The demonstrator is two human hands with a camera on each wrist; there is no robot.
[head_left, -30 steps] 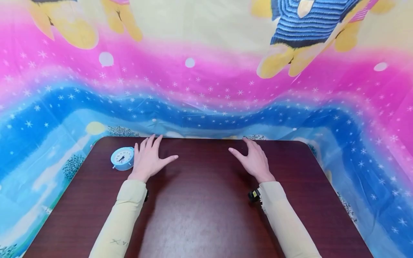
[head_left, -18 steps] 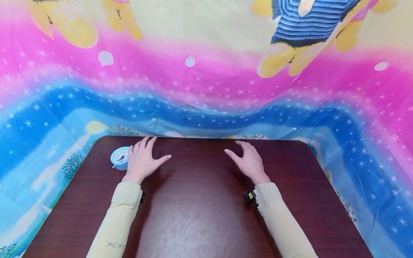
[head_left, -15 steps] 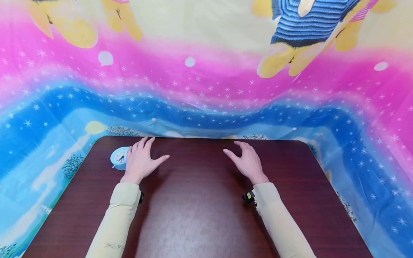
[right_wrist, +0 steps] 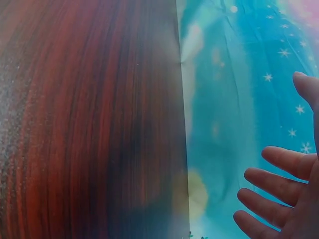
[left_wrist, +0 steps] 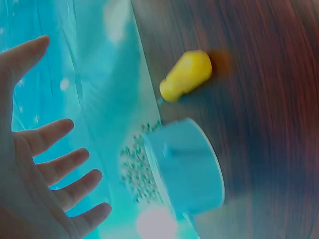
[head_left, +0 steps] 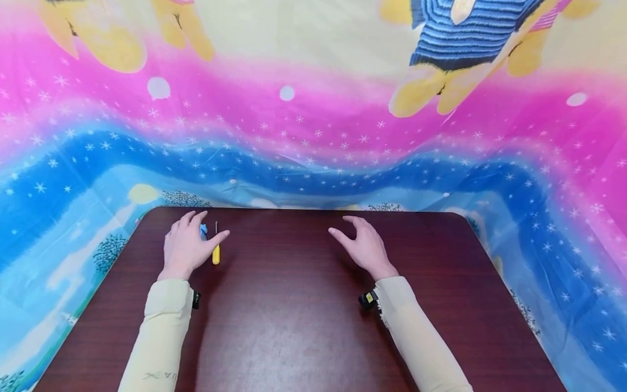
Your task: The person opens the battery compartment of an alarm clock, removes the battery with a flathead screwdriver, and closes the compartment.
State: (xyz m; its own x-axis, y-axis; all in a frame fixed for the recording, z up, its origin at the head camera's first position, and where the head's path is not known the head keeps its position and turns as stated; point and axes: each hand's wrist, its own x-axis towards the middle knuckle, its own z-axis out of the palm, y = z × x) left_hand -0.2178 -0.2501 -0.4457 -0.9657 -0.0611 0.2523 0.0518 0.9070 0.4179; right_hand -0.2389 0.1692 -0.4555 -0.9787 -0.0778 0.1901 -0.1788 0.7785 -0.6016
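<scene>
My left hand (head_left: 186,245) hovers with spread fingers over the far left of the table, holding nothing. It covers most of a light blue alarm clock; a blue bit of the clock (head_left: 203,231) peeks out between thumb and forefinger. The left wrist view shows the clock's round blue body (left_wrist: 187,167) from the side, apart from the fingers. A screwdriver (head_left: 216,253) with a yellow handle and thin metal shaft lies by my left thumb; its yellow handle (left_wrist: 189,74) also shows in the left wrist view. My right hand (head_left: 367,246), fingers relaxed and apart, hovers over the right half and holds nothing.
The dark brown wooden table (head_left: 289,305) has rounded far corners. Around its far and side edges hangs a printed cloth (head_left: 313,141) in pink and blue. A small black device (head_left: 368,299) sits at the right wrist.
My left hand has moved left, from beside the alarm clock to over it, and the screwdriver has come into view on its right. The right hand has also shifted slightly left.
</scene>
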